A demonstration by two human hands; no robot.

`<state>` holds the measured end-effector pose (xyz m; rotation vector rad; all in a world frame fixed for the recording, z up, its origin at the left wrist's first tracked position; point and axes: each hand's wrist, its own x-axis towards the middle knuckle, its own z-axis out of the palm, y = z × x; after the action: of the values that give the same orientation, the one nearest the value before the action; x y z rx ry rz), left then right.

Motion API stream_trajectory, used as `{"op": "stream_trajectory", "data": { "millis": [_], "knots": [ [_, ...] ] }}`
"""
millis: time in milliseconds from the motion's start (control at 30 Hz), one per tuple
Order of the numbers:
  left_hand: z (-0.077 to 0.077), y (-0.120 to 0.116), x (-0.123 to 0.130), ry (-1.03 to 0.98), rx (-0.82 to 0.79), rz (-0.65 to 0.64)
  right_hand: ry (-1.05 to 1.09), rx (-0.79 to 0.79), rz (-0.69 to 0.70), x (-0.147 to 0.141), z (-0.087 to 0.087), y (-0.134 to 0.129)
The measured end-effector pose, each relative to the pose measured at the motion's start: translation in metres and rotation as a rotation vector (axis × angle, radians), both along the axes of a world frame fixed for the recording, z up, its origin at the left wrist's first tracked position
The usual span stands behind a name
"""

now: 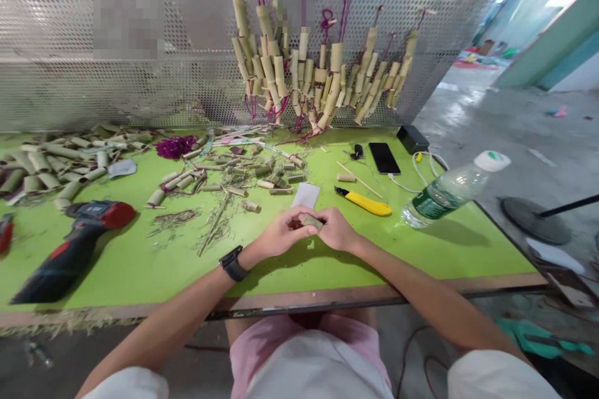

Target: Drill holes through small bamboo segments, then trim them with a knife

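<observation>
Bamboo piece point(312, 221) held between half-closed left hand point(284, 230) and curled right hand point(337, 230) over green table point(154, 269); yellow knife point(367, 202) laid nearby, phone point(384, 158) beyond.

- A clear bottle point(442, 196) with a green label and a white cap is on the green desk point(159, 274), to the right of the right hand point(337, 229).
- A black phone point(384, 158) lies flat, ahead of that hand and to its right. A white cord point(408, 187) goes into it.
- A black box point(412, 139) sits near the phone, farther from the hand.
- A big black and red drill point(75, 249) lies well to the left of the left hand point(287, 232).
- A shiny wall point(196, 25) full of little holes stands ahead of both hands.
</observation>
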<state>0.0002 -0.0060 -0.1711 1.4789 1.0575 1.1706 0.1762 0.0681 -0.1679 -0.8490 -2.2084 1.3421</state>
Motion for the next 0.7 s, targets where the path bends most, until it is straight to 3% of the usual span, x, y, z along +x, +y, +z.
{"op": "stream_trajectory", "data": {
  "millis": [67, 133, 233, 333, 467, 600, 700],
  "knots": [
    [0.001, 0.002, -0.004, -0.023, 0.003, 0.065, -0.024, 0.050, 0.023, 0.002, 0.000, 0.005],
    [0.002, 0.006, -0.014, -0.067, 0.008, 0.210, -0.068, 0.137, 0.023, 0.006, 0.002, 0.014],
    [0.002, 0.013, -0.030, -0.073, 0.026, 0.454, -0.167, 0.346, -0.047, 0.015, 0.005, 0.032],
    [-0.001, 0.018, -0.039, 0.017, 0.054, 0.560, -0.276, 0.555, -0.141, 0.027, 0.009, 0.049],
    [-0.009, 0.018, -0.038, 0.217, 0.107, 0.558, -0.493, 0.745, -0.349, 0.045, 0.012, 0.066],
    [-0.012, 0.017, -0.037, 0.473, 0.161, 0.484, -0.682, 0.671, -0.412, 0.054, 0.008, 0.075],
    [-0.010, 0.017, -0.038, 0.602, 0.130, 0.408, -0.667, 0.630, -0.387, 0.051, 0.002, 0.077]
  ]
}}
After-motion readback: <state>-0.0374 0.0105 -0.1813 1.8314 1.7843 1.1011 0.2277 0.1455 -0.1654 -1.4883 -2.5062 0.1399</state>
